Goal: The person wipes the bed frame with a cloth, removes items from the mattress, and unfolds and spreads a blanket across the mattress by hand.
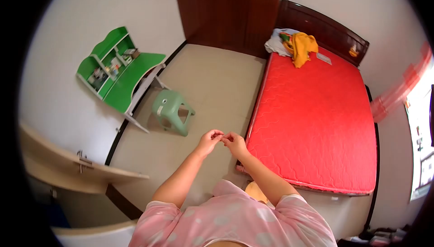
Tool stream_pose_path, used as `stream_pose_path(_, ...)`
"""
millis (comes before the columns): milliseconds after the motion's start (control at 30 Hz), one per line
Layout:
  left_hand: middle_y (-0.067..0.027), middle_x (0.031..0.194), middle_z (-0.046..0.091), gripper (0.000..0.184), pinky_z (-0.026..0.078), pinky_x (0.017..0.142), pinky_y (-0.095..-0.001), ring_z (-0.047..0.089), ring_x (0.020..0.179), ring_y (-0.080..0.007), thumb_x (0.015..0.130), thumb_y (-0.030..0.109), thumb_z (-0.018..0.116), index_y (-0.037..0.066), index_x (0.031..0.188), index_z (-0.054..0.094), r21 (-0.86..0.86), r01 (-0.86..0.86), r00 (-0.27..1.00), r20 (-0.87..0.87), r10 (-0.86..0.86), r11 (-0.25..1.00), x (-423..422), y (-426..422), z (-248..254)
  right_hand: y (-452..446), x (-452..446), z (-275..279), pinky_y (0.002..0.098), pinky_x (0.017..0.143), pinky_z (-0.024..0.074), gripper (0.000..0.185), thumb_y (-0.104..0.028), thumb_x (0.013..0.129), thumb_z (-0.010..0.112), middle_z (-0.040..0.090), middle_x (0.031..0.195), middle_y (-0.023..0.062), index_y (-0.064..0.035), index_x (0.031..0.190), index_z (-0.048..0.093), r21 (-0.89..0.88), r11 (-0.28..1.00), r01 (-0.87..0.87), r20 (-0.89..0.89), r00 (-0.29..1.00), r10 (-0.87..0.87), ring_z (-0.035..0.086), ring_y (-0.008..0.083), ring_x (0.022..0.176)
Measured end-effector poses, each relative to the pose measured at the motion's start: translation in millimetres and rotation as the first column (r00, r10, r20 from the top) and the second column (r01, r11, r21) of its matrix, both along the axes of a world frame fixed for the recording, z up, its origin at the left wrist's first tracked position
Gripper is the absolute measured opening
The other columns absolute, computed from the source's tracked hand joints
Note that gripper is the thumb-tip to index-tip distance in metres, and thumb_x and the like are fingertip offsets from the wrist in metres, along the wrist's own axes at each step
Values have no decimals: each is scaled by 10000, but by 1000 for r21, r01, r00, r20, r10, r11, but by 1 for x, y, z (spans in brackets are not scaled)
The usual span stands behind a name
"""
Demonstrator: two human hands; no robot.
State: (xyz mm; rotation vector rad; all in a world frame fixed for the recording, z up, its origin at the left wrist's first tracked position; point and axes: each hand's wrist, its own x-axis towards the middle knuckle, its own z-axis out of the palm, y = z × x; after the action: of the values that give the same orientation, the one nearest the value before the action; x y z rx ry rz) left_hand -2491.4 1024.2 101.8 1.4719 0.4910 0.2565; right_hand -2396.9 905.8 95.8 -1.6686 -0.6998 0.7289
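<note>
Both arms stretch forward over the floor, and the hands meet at the middle of the view. My left hand (210, 141) is closed, with thumb and fingertips pinched together. Against its fingertips, my right hand (234, 143) is curled in a similar pinch. Anything between the fingers is too small or too hidden to make out. Nearest on the left stands a green plastic stool (168, 107), apart from the hands. To the right, the corner of the red mattress (312, 125) lies close to my right forearm.
A green desk with shelves (144, 62) stands along the left wall. Yellow clothing (302, 47) lies by the bed's dark headboard (325, 25). An open cabinet door (104, 171) juts out at lower left. Tiled floor (217, 79) runs between desk and bed.
</note>
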Motion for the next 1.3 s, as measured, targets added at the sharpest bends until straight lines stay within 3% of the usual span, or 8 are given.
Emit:
stream_pose_path(167, -49, 942, 574, 195, 439, 799, -258, 535, 873, -122, 851, 96, 546, 15, 1028, 524, 27, 217, 976, -11, -216, 976, 66, 41, -14, 32, 62, -27, 234, 533, 435, 145, -137, 801, 618, 593, 672, 47, 2, 812, 578, 44, 982, 185, -87, 980, -181, 534, 96, 593)
stream_pose_path(400, -56, 986, 568, 229, 437, 820, -268, 525, 911, -122, 853, 80, 531, 12, 1071, 512, 46, 348, 937, -35, -347, 936, 212, 149, -37, 127, 189, -56, 235, 528, 432, 141, -136, 815, 600, 586, 686, 40, -2, 835, 559, 89, 955, 283, -184, 947, -263, 543, 99, 596)
stream_pose_path(500, -57, 989, 569, 236, 436, 824, -273, 527, 905, -126, 855, 75, 521, 10, 1082, 507, 46, 358, 925, -153, -347, 933, 285, 201, -25, 184, 261, -47, 237, 537, 435, 143, -140, 822, 586, 587, 695, 44, -2, 839, 553, 91, 949, 303, -212, 937, -279, 544, 104, 608)
stream_pose_path(767, -50, 980, 571, 231, 431, 805, -267, 528, 891, -120, 858, 95, 516, 15, 1075, 509, -13, 350, 935, -54, -351, 936, 455, 300, -1, 270, 436, -10, 229, 592, 439, 91, -99, 831, 545, 572, 773, 39, -13, 862, 540, 120, 964, 239, -114, 967, -226, 536, 102, 664)
stream_pose_path(900, -42, 996, 563, 233, 424, 786, -255, 526, 885, -114, 858, 113, 513, 31, 1076, 517, -65, 383, 918, -80, -388, 921, 532, 335, -17, 295, 509, -11, 231, 614, 435, 88, -101, 830, 548, 558, 782, 28, -23, 867, 534, 19, 954, 298, -103, 950, -295, 531, 101, 691)
stream_pose_path(1100, -33, 967, 564, 213, 421, 763, -236, 524, 871, -106, 850, 113, 526, 43, 1051, 539, -63, 488, 865, -95, -492, 870, 679, 395, -35, 325, 621, -41, 239, 601, 435, 93, -107, 821, 556, 561, 751, 29, -27, 866, 553, 21, 861, 508, -222, 842, -491, 532, 106, 652)
stream_pose_path(1300, -5, 900, 554, 187, 411, 719, -216, 506, 811, -82, 847, 97, 525, 44, 1025, 544, -70, 609, 789, -49, -612, 790, 832, 450, -52, 353, 722, -43, 228, 623, 417, 152, -115, 845, 535, 531, 785, 1, -30, 972, 535, -27, 757, 653, -191, 740, -645, 484, 80, 701)
